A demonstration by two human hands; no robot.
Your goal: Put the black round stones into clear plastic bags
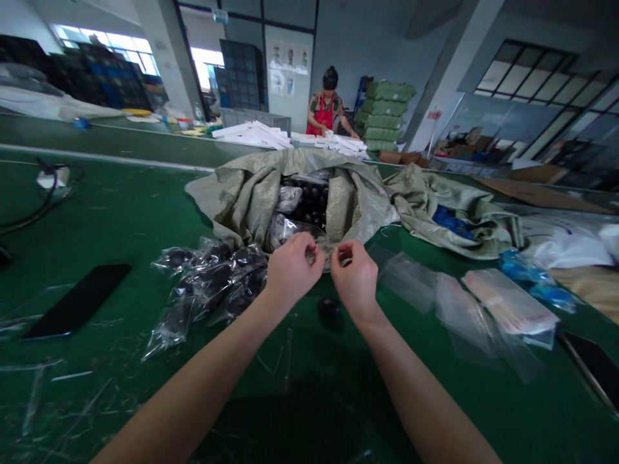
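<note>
My left hand [296, 265] and my right hand [354, 274] are held close together over the green table [309, 393]. Fingers and thumb are pinched on both; whatever is between them is too thin or hidden to make out. Just below the hands lies a loose black, rounded piece [329, 307]. Beyond them an open woven sack [242, 193] holds many black rounded pieces [312, 203] and some clear wrapping. Left of my left hand is a pile of black pieces in clear plastic bags [213, 277]. Flat clear bags [411, 280] lie right of my right hand.
A stack of clear bags [510, 299] and a phone [592, 367] lie at right; another dark phone [80, 299] lies left. A second woven sack [454, 209] holds blue items. Across the table, a person in a red apron [326, 116] handles white pieces [256, 134].
</note>
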